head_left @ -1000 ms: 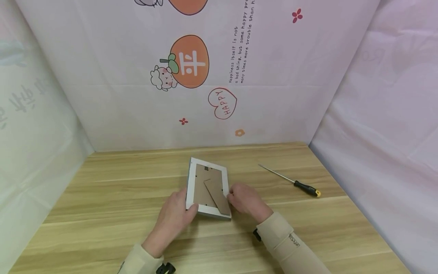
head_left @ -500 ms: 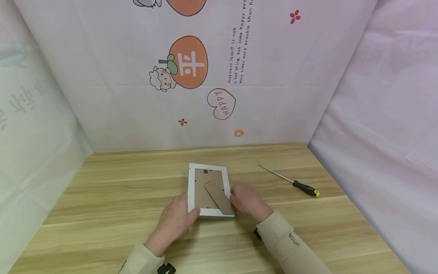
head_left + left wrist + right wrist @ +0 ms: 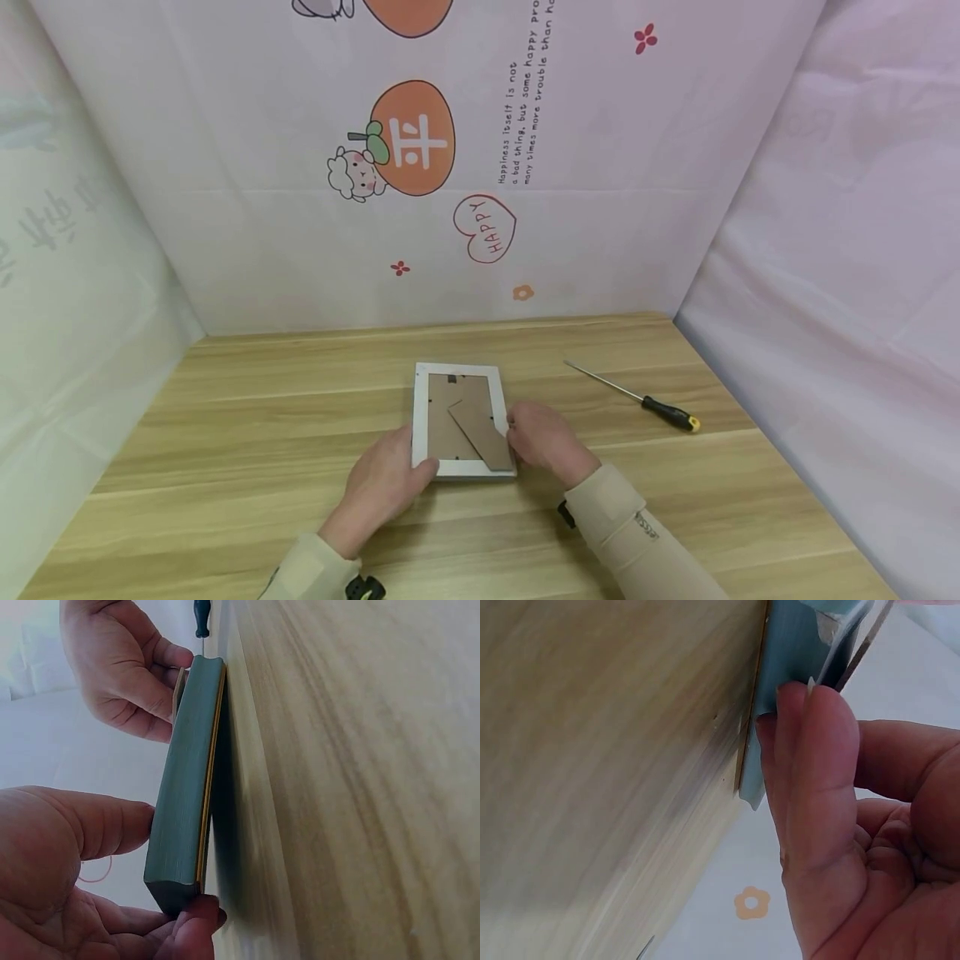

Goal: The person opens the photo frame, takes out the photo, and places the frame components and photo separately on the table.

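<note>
A picture frame [image 3: 458,468] lies back side up in the head view, close over the table. It has a white border, a blue-green side [image 3: 187,765] and a brown backing board [image 3: 446,425]. A slanted brown stand flap [image 3: 483,433] reaches the lower right corner. My left hand [image 3: 386,483] grips the near left corner, thumb on the back and fingers underneath. My right hand [image 3: 543,437] holds the right edge beside the flap, its fingertips against the blue-green side in the right wrist view. A thin pale edge shows at those fingertips.
A screwdriver [image 3: 671,414] with a black and yellow handle lies on the wooden table [image 3: 262,433], right of the frame, its tip pointing away to the left. A printed white cloth [image 3: 600,208] hangs behind the table, with plain white cloth at both sides.
The picture frame's far end has come down, so it lies flatter and a little straighter. Both hands keep their places on it; the screwdriver has stayed put.
</note>
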The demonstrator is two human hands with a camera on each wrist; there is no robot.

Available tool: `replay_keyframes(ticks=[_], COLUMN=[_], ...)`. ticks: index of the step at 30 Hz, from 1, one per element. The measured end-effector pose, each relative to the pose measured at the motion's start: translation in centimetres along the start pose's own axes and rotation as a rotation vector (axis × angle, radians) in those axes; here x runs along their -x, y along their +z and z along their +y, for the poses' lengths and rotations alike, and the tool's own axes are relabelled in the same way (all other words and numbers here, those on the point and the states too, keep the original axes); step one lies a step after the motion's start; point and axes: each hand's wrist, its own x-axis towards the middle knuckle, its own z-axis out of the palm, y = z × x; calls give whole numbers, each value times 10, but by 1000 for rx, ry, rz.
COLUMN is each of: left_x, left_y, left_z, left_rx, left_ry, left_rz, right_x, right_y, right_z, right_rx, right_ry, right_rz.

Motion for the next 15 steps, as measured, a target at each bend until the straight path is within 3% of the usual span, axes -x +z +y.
replay_keyframes(ticks=[15], left_x=[-1], left_y=[7], left_z=[-4], left_rx=[6], left_ry=[32], left_rz=[5], right_x=[0], right_y=[1], right_z=[3], right_rx=[37], right_ry=[10], right_rz=[3])
